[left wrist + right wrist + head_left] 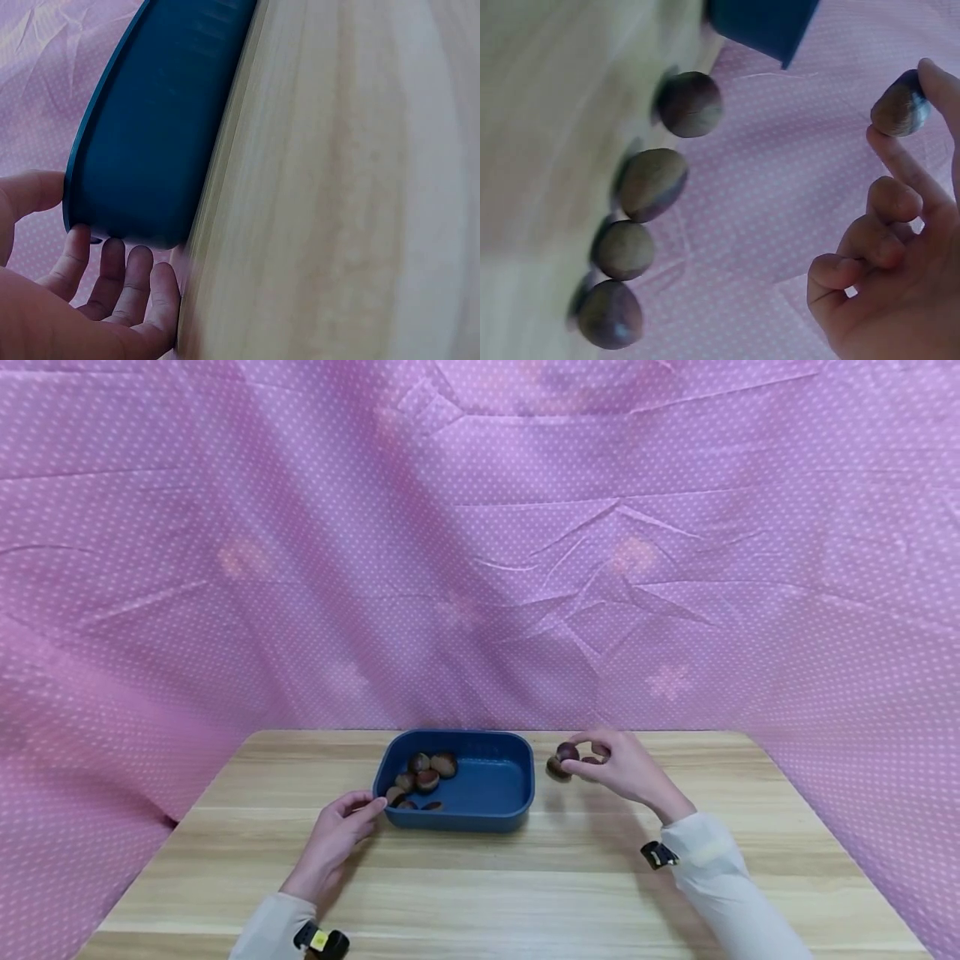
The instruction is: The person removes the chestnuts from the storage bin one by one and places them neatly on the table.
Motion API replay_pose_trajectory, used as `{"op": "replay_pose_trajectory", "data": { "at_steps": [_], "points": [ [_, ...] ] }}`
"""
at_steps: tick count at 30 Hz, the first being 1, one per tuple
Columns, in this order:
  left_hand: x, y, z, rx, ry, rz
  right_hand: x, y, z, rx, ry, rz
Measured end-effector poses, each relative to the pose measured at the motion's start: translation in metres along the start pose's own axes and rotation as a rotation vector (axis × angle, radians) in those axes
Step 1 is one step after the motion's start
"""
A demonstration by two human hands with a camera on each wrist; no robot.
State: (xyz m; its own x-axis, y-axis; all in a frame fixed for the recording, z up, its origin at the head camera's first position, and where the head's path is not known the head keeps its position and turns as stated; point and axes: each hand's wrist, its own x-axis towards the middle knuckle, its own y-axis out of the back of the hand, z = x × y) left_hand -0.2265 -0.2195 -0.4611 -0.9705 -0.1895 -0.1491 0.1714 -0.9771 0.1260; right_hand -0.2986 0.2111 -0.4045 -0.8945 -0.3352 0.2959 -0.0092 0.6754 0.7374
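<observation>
"Where's the chestnut, then?"

"Here on my feed: the held chestnut point(900, 105) is in the air, off the box at three o'clock. The right hand point(618, 768) has it between thumb and forefinger, a narrow pinch with just the nut in the gap, and the other three fingers curl in toward the palm."

"And inside?"

"Lovely little cluster! I count about seven boxed chestnuts point(427, 780) in the blue box point(487, 785), bunched from nine o'clock round to seven. The floor over at three o'clock is bare."

"Outside?"

"My right wrist view gives me four loose chestnuts point(654, 184) in a row on the table point(480, 893), beyond the box at three o'clock. The head view hides part of that row behind the hand, so I trust the wrist."

"So how far along are we?"

"Past halfway, I'd judge: about seven in, one up in the fingers, four lying out."

"Left hand?"

"Left hand point(341, 835), eight o'clock: thumb and forefinger grip the box's rim at the corner. Behind everything, twelve o'clock, hangs the pink cloth point(480, 568)."
</observation>
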Motion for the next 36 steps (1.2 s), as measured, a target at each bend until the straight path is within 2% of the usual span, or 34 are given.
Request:
{"op": "replay_pose_trajectory", "data": {
  "at_steps": [9,15,19,36],
  "points": [
    [0.001,0.001,-0.002,0.005,0.015,-0.004,-0.005,-0.018,0.022,-0.078,0.017,-0.011],
    [0.0,0.001,0.001,0.0,0.008,-0.002,-0.006,-0.025,0.027,-0.115,-0.048,-0.04],
    [0.0,0.0,0.002,0.001,0.007,0.001,-0.004,-0.03,0.027,-0.151,-0.083,-0.069],
    [-0.002,0.001,0.002,0.019,0.017,0.004,0.001,-0.042,0.017,-0.218,-0.105,-0.147]
  ]
}}
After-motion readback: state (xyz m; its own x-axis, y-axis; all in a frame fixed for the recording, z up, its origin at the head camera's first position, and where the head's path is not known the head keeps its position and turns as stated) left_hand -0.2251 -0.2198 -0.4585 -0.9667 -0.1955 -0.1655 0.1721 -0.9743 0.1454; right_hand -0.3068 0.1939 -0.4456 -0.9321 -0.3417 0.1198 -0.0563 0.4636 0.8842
